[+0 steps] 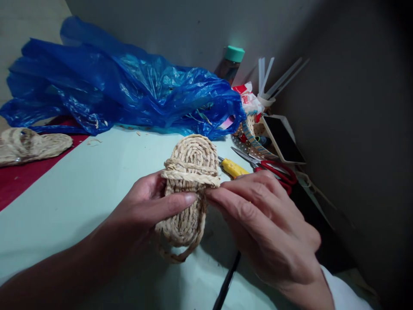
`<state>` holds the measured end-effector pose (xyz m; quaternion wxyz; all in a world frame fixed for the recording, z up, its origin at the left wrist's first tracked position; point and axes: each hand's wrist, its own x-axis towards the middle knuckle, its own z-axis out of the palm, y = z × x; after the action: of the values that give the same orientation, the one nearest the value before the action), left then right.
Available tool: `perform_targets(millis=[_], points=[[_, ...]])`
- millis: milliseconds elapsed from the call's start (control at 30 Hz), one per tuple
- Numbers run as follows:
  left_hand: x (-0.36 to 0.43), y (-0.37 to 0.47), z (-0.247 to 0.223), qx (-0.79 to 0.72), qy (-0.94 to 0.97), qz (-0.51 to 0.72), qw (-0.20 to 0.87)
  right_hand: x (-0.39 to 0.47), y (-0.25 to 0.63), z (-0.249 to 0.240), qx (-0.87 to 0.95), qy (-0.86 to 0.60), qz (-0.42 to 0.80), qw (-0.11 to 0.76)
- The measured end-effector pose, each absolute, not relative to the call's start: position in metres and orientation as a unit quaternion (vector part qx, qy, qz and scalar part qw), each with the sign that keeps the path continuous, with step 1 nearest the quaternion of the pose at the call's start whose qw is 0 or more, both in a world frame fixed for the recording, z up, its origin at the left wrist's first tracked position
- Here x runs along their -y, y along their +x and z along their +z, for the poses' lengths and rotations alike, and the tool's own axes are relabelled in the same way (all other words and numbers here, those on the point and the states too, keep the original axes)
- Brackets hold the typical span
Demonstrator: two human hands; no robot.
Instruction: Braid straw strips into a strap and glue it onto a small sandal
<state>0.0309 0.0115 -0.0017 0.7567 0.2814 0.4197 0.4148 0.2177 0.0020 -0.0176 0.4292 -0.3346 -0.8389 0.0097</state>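
A small woven straw sandal point(185, 215) with coiled, braided cords stands tilted above the tabletop. Two braided straps cross its upper part, and a cord loop hangs at its lower end. My left hand point(145, 206) is closed around its left side, thumb pressed on the sole and the other fingers hidden behind. At the right end of the straps, the fingertips of my right hand point(264, 224) are pinched together against the sandal's edge. Whether they also hold something small there cannot be made out. A thin black cable or rod point(228, 280) lies below my right hand.
A crumpled blue plastic bag point(129, 86) spreads across the back. To the right are a yellow-handled tool point(234, 168), red-handled scissors point(279, 170), a basket point(258, 137), a phone-like device point(284, 137) and a green-capped jar point(234, 56). Another woven sandal point(35, 144) lies at left.
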Motion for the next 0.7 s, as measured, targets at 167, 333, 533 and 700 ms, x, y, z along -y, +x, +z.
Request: perform_targets(millis=[167, 333, 533, 700], points=[[-0.011, 0.03, 0.001, -0.423, 0.271, 0.407, 0.762, -0.001, 0.217, -0.012, 0.855, -0.325, -0.007, 0.404], [-0.011, 0.03, 0.0, -0.412, 0.269, 0.403, 0.772, -0.001, 0.213, -0.012, 0.844, -0.331, -0.029, 0.422], [-0.01, 0.031, -0.001, -0.419, 0.279, 0.411, 0.76, -0.002, 0.214, -0.021, 0.842, -0.319, -0.041, 0.434], [-0.009, 0.031, -0.002, -0.427, 0.271, 0.431, 0.747, -0.001, 0.217, -0.019, 0.836, -0.329, -0.063, 0.435]])
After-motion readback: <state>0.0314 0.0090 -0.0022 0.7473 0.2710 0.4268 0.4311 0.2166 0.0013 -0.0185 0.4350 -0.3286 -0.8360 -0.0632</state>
